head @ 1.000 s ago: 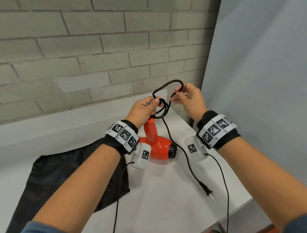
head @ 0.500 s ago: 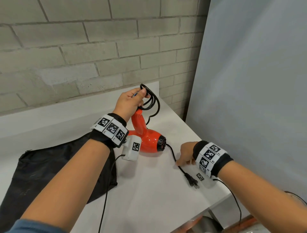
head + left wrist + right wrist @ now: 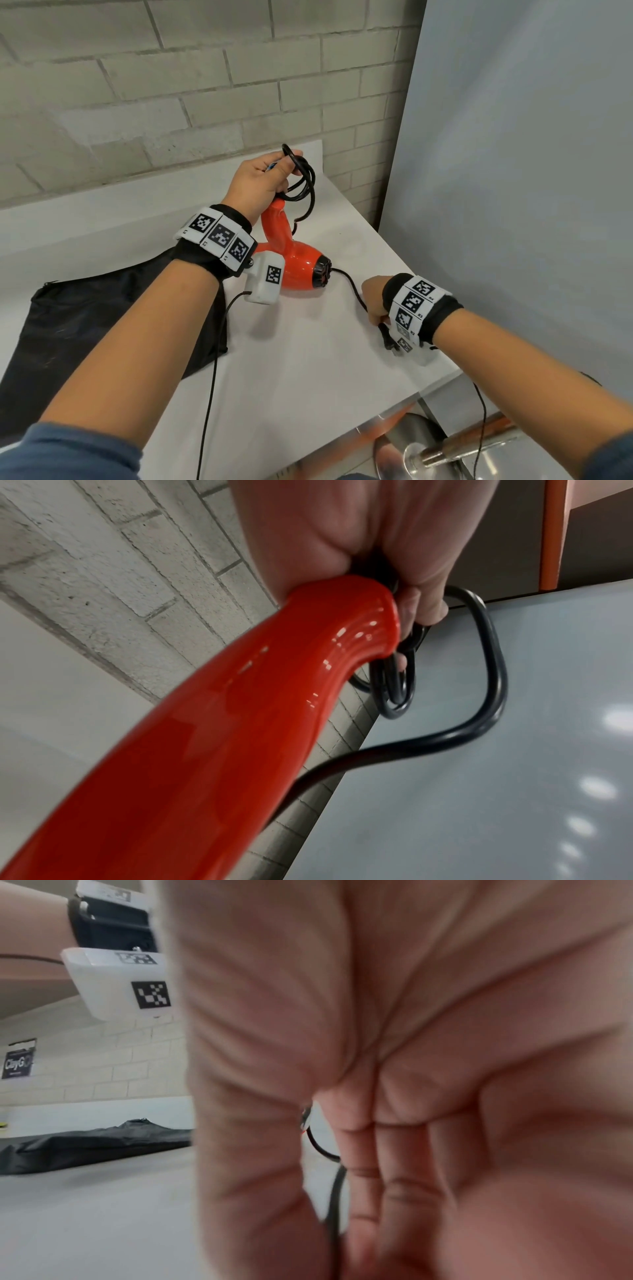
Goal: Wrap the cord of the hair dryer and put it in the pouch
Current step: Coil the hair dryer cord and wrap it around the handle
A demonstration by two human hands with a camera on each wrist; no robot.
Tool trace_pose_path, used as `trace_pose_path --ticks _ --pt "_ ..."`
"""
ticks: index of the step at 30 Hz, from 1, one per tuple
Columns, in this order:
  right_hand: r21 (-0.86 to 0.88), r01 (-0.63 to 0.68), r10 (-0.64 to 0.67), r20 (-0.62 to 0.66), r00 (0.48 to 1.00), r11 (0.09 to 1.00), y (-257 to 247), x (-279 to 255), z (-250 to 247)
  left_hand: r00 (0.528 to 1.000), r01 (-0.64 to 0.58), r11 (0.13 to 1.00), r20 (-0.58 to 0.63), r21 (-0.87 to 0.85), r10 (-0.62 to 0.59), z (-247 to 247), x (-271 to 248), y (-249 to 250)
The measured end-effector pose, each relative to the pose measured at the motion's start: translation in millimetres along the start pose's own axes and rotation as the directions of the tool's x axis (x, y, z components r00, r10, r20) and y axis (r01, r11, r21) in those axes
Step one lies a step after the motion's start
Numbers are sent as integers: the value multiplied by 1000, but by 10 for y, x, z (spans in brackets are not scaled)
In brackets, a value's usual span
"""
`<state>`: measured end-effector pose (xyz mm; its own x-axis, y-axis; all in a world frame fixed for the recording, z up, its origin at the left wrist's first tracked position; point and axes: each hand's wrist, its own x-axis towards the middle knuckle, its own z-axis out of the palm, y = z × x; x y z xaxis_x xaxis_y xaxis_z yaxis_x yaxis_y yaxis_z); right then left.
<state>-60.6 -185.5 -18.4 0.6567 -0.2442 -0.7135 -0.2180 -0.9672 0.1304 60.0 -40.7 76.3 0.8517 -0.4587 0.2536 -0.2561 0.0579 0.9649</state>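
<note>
The red hair dryer (image 3: 301,270) stands on the white table (image 3: 291,377) with its handle (image 3: 240,710) up. My left hand (image 3: 263,178) grips the handle's top together with several black cord loops (image 3: 305,181). The loops also hang below my fingers in the left wrist view (image 3: 397,685). The loose cord (image 3: 352,287) runs along the table from the dryer's end to my right hand (image 3: 373,301), which pinches it near the plug (image 3: 388,341). In the right wrist view the cord (image 3: 337,1191) passes between thumb and fingers. The black pouch (image 3: 85,325) lies flat at the left.
A brick wall (image 3: 171,85) runs behind the table and a grey panel (image 3: 513,171) stands at the right. The table's right edge lies just beyond my right wrist, with a metal stool (image 3: 421,448) below it. Thin sensor wires (image 3: 212,377) hang from both wristbands.
My right hand left the loop by the left hand, dropped to the table and took hold of the cord near the plug. The left hand kept the handle and loops.
</note>
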Motion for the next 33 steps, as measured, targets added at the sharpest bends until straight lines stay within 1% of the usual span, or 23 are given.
trace_pose_path --ticks 2,4,6,7,8,9,10,11,12,13,14,15,16,18,20,23,25,27,29,30,31,33 --pt "11 21 -20 -95 995 1000 54 -84 -34 1000 4 1000 -7 -6 -4 -1 -2 -3" --pt "58 33 -19 -231 973 998 145 -127 -103 1000 11 999 -20 -33 -11 -9 1 -1" --pt "194 72 4 -362 932 978 245 -165 -205 999 13 998 -37 -53 -15 -37 14 -10" --pt "312 127 20 -428 904 942 300 -181 -252 999 13 998 -45 -55 -15 -50 20 -19" --pt "469 201 56 -478 877 860 343 -210 -296 999 12 998 -52 -56 -15 -65 24 -26" --pt "625 300 86 -510 856 721 374 -245 -323 998 13 998 -58 -60 -16 -69 23 -35" --pt "720 414 88 -546 833 557 398 -284 -365 998 10 998 -64 -66 -14 -73 28 -32" --pt "758 523 71 -590 804 389 404 -333 -388 998 10 998 -66 -70 -14 -70 28 -31" --pt "752 619 52 -644 763 226 392 -372 -415 998 11 997 -67 -71 -16 -65 31 -33" --pt "710 699 46 -704 709 86 357 -426 -459 998 12 998 -67 -68 -16 -65 37 -27" --pt "650 759 58 -757 650 -23 307 -479 -494 998 14 998 -64 -64 -18 -63 37 -31" --pt "584 805 78 -802 592 -103 255 -516 -546 998 14 998 -64 -60 -17 -69 49 -30" --pt "522 837 102 -835 541 -162 200 -546 -584 998 16 998 -63 -57 -20 -73 53 -35" --pt "421 874 162 -871 465 -243 93 -580 -666 998 19 999 -64 -50 -22 -84 66 -32" --pt "342 897 238 -880 411 -281 13 -576 -732 998 14 999 -58 -50 -17 -83 67 -30" --pt "240 928 353 -874 334 -283 -25 -568 -801 999 7 1000 -44 -23 -8 -80 78 -42" --pt "203 926 343 -886 313 -320 -36 -559 -819 998 17 1000 -58 -1 -17 -84 104 -54" --pt "218 918 259 -915 311 -330 -76 -546 -804 996 43 999 -82 1 -43 -76 130 -58" --pt "243 928 174 -938 299 -283 -141 -482 -771 995 49 999 -90 -8 -50 -60 147 -45" --pt "245 940 146 -948 284 -237 -173 -433 -751 995 47 999 -90 -4 -47 -52 156 -41" --pt "238 956 138 -955 262 -172 -205 -382 -728 995 45 999 -93 5 -45 -47 160 -42" --pt "195 981 173 -966 193 -5 -249 -284 -702 993 50 999 -105 10 -49 -46 184 -50"
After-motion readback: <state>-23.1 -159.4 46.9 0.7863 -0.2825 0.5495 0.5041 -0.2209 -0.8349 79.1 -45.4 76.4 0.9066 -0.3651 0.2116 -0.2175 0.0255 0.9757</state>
